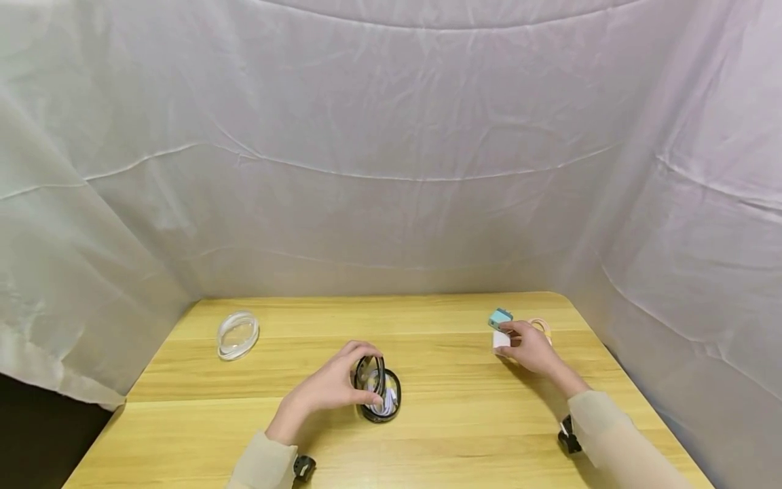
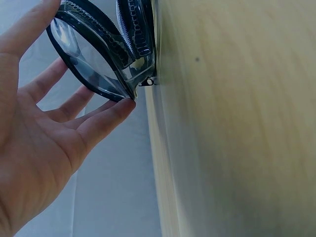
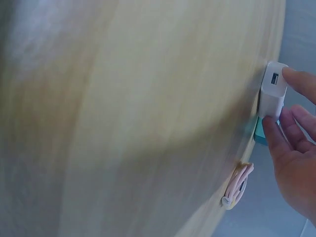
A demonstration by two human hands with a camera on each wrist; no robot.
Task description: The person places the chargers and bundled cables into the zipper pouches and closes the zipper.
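Near the middle of the table, my left hand (image 1: 330, 384) grips the raised lid of a small clear zip case with black trim (image 2: 89, 49). Thumb and fingers span the lid's edge in the left wrist view. The case stands unzipped, and a coiled white cable (image 1: 387, 403) lies inside it. Over at the back right, my right hand (image 1: 530, 348) pinches a white USB charger (image 3: 271, 101) between thumb and fingers, its USB port showing. Just behind that is a teal charger (image 1: 499, 317), partly hidden by the white one in the right wrist view.
A coiled pale pink cable (image 3: 237, 187) lies beyond my right hand, near the table's right edge. At the back left rests a coiled white cable (image 1: 238, 336). Grey cloth (image 1: 391, 224) hangs behind and beside the wooden table (image 1: 452, 435).
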